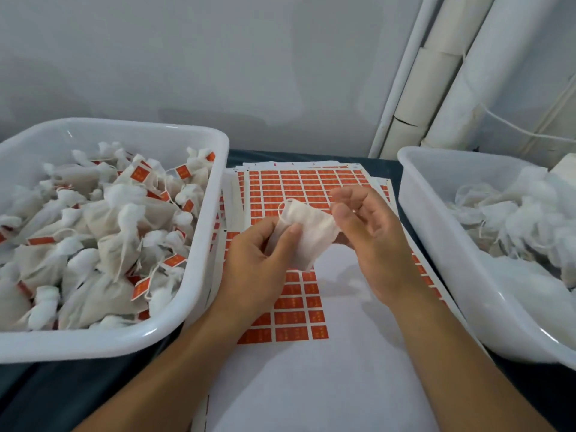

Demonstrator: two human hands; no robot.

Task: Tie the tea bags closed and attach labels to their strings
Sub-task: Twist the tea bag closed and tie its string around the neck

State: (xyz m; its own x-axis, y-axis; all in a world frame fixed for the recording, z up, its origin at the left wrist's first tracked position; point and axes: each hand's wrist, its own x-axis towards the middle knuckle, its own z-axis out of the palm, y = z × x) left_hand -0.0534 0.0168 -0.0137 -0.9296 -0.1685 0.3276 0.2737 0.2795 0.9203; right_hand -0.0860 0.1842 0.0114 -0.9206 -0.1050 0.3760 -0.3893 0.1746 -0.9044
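While finished, labelled bags fill the left tub, the left hand pinches the untied tea bag above the label sheets and the right hand, fingers curled, apparently works its string, keeping labels and the right tub of unfinished bags within reach.

white tea bag, untied, held mid-air

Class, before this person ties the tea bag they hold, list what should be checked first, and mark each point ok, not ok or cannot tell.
1. Tea bag gripped by both hands, left hand and right hand: ok.
2. String free at the bag's top: ok.
3. Bag filled: cannot tell.
4. Label sheet with orange labels within reach: ok.
5. Left tub has room for the finished bag: ok.
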